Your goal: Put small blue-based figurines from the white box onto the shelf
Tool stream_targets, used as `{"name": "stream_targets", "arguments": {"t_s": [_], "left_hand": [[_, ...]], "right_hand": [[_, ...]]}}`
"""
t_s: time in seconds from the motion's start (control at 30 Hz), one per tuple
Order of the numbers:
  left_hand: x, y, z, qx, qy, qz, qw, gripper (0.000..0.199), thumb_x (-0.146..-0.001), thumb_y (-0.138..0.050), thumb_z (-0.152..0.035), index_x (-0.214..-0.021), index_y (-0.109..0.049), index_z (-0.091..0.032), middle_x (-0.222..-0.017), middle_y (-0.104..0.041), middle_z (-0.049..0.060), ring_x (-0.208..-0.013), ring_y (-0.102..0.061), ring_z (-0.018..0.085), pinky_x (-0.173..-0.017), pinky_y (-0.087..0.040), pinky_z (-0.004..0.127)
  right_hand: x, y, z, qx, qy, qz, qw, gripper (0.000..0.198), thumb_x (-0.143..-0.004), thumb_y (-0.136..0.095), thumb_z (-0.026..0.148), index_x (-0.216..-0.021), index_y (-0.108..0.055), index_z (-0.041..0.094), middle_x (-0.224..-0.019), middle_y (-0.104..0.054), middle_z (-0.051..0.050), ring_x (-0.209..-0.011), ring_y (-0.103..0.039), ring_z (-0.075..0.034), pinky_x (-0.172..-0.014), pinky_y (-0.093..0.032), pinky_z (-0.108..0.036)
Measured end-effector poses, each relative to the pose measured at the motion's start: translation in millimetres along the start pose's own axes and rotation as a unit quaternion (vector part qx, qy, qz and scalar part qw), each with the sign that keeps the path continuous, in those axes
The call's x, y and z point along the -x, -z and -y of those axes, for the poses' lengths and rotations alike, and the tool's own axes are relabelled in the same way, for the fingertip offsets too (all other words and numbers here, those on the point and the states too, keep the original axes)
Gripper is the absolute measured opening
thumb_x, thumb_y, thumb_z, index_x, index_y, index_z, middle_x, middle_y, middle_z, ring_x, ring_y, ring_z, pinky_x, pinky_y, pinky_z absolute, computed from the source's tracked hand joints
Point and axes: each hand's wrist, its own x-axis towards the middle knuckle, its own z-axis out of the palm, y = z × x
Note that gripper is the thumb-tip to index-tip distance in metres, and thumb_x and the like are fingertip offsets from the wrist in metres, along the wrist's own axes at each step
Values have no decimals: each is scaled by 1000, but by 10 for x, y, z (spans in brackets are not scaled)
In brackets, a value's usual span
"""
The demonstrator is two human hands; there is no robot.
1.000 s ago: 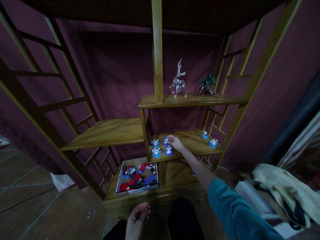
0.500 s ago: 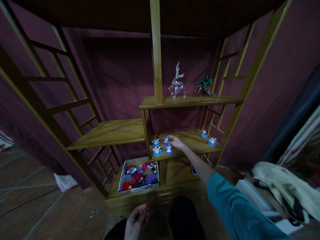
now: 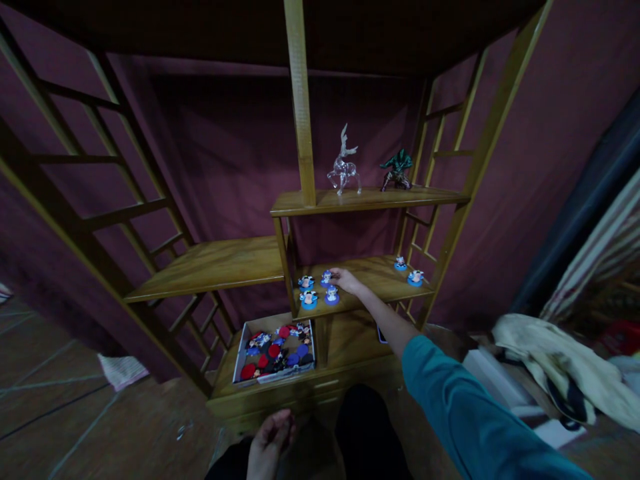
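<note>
On the lower right shelf (image 3: 380, 277) of the wooden rack, the right hand (image 3: 346, 281) rests with its fingers (image 3: 334, 273) touching a small figurine on a blue base (image 3: 327, 277). Whether those fingers are closed around the figurine or only laid against it cannot be told at this size. The figurine lies directly left of the fingertips, at the rear right of a cluster of four figurines (image 3: 316, 290) standing upright near the shelf's left post. Two more blue-based figurines (image 3: 407, 271) stand well apart at the right end of the same shelf.

The left hand (image 3: 267, 445) hangs low near the lap, fingers loosely curled, holding nothing visible, and is far from the shelf; the right hand is the nearer one. Below the cluster, an open box of figurines (image 3: 274, 350) sits on the bottom shelf. A glass deer (image 3: 343, 167) and a green figure (image 3: 395, 169) stand on the upper shelf.
</note>
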Motion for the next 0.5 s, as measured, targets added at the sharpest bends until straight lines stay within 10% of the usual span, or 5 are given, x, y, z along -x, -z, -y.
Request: {"name": "stream_targets", "arguments": {"t_s": [0.5], "left_hand": [[-5, 232, 150, -33, -21, -29, 999, 47, -36, -81, -39, -73, -69, -13, -71, -67, 5, -64, -61, 17, -60, -48, 26]], "right_hand": [[-13, -5, -11, 26, -2, -12, 1000, 24, -63, -58, 4, -84, -62, 15, -80, -68, -1, -79, -62, -15, -82, -47, -31]]}}
